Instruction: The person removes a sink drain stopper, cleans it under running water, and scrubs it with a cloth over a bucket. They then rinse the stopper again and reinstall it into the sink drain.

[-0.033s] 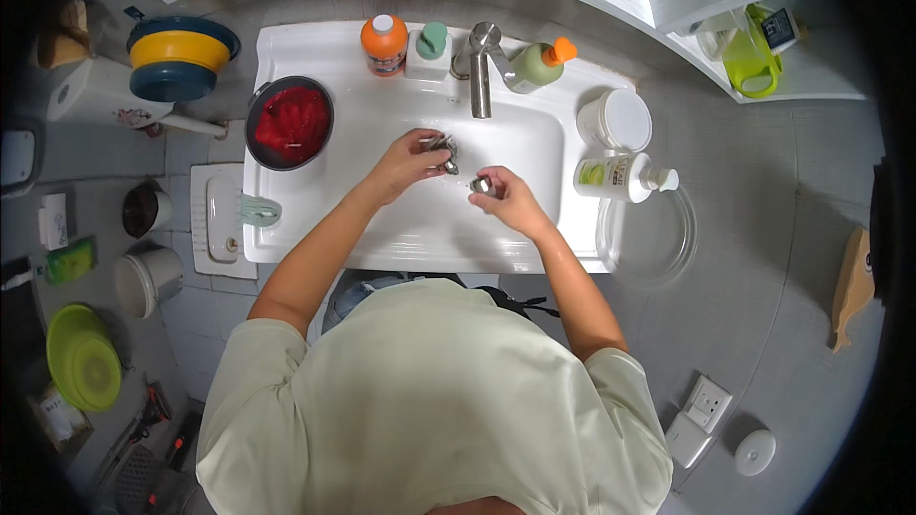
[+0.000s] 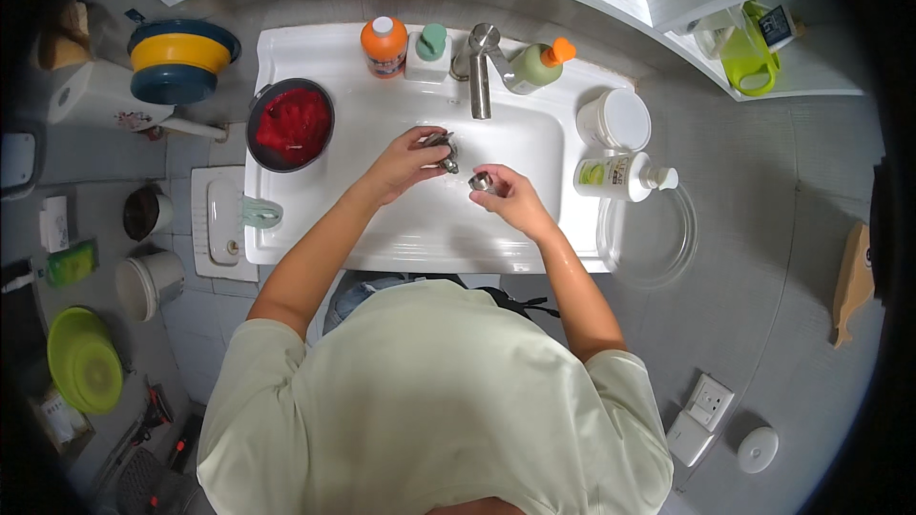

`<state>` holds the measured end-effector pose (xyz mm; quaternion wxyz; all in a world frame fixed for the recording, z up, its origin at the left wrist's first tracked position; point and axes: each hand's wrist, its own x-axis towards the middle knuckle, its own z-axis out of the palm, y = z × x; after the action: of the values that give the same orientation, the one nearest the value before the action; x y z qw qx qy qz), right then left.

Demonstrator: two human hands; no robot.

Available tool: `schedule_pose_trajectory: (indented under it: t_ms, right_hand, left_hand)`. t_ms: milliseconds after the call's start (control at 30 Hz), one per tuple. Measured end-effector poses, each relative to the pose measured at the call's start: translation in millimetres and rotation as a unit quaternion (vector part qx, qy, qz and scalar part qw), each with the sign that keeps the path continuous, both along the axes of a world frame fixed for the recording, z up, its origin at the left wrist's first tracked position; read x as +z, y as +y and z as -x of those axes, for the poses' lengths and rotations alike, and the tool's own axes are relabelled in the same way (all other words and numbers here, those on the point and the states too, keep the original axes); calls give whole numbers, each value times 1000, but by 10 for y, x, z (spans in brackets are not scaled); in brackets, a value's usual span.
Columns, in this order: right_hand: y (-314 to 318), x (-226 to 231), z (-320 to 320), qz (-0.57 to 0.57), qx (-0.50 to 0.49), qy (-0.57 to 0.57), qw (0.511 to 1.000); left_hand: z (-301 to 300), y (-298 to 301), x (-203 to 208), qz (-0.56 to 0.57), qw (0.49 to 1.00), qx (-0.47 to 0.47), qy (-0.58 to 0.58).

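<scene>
Over the white sink basin [image 2: 515, 148], my left hand [image 2: 417, 160] is closed around a shiny metal piece [image 2: 448, 160], with dark and bright parts showing past the fingers. Its exact kind I cannot make out. A short round metal cap-like piece [image 2: 480, 181] is pinched in my right hand [image 2: 510, 198], just right of the left hand and a little nearer to me. The two pieces are apart. Beyond both hands stands the metal faucet [image 2: 480, 76], its spout pointing toward me.
A dark bowl with red cloth [image 2: 294, 124] sits on the sink's left. An orange bottle [image 2: 385, 50], a soap dispenser [image 2: 429, 48] and a green pump bottle [image 2: 534, 69] line the back. A white tub [image 2: 620, 121], white pump bottle [image 2: 615, 176] and clear round dish [image 2: 649, 248] stand right.
Both hands stay nearly in place. The round piece in my right hand shows its rounded end slightly more plainly; the piece in my left hand has turned a little.
</scene>
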<state>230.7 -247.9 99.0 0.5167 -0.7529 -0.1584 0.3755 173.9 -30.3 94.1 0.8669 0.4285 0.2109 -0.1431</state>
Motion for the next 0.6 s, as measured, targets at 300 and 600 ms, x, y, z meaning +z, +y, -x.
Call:
schedule_pose_trajectory:
  t_ms: [300, 600]
  right_hand:
    - [291, 1026, 195, -10, -46, -407, 912]
    - [378, 1365, 354, 82, -13, -591, 802]
  left_hand:
    - [4, -25, 784, 264, 957, -46, -110]
    - [-62, -298, 832, 378, 916, -55, -125]
